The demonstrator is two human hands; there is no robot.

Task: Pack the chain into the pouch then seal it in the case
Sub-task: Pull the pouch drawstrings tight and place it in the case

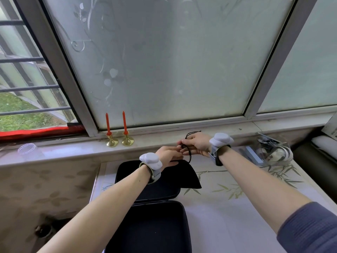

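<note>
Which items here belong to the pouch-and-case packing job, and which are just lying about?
In the job: black pouch, its drawstring cord held by left hand and right hand, open black case.
Lying about: two red candles in brass holders, clear ring, clear plastic container.

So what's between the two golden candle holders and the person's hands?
Nothing: in the head view, only bare pale windowsill lies between the candle holders and the hands.

Two red candles (116, 130) in brass holders on the windowsill (164, 143)
</note>
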